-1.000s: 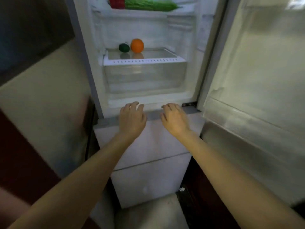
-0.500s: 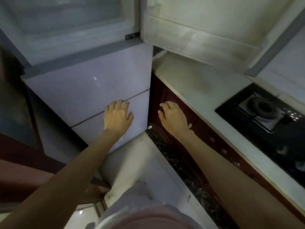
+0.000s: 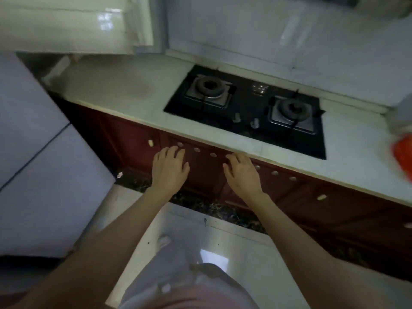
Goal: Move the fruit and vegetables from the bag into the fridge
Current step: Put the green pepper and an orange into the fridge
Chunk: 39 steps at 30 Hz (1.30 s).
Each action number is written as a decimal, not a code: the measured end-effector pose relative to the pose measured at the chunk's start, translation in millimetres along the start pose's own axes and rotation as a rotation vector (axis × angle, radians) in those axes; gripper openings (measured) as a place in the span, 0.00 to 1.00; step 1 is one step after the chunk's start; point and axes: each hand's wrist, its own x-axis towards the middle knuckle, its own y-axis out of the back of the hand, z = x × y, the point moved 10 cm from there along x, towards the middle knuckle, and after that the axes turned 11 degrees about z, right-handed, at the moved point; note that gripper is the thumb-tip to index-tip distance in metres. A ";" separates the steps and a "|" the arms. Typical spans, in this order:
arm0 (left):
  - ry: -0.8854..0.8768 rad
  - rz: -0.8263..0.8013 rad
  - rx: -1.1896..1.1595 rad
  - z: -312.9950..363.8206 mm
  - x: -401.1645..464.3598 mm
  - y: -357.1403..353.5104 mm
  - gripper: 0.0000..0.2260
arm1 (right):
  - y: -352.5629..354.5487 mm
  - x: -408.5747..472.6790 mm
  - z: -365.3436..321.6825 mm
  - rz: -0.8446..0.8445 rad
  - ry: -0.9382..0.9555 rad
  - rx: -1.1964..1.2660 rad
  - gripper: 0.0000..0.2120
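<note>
My left hand (image 3: 169, 167) and my right hand (image 3: 242, 172) are both held out in front of me, palms down, fingers relaxed and holding nothing. They hover in front of the red cabinet front below the counter. The fridge (image 3: 33, 152) stands at the left, only its lower pale drawers showing; its open door (image 3: 66, 25) juts across the top left. At the far right edge lies a blurred orange-red thing (image 3: 403, 157) on the counter beside something pale; I cannot tell what it is. The fridge's inside is out of view.
A pale counter (image 3: 124, 92) runs from the fridge to the right with a black two-burner gas hob (image 3: 247, 108) set in it. Red cabinets (image 3: 334, 208) with round studs lie below. White floor tiles (image 3: 234, 241) are underfoot.
The view has swung right and down, from the open fridge with its orange and green produce to the counter and hob. Both hands stayed empty and kept their spread pose.
</note>
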 end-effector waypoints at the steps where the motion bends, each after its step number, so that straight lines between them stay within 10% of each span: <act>1: -0.046 -0.015 -0.016 26.6 4.8 -8.9 0.17 | 15.8 -7.1 23.5 0.018 -0.050 -0.024 0.14; 24: -0.945 -0.279 -0.446 593.3 85.2 -134.8 0.20 | 290.3 -125.2 404.3 0.369 -0.939 -0.507 0.16; 39: -1.134 -0.347 -0.444 824.4 15.5 -211.4 0.19 | 368.4 -245.5 576.1 0.353 -1.152 -0.515 0.19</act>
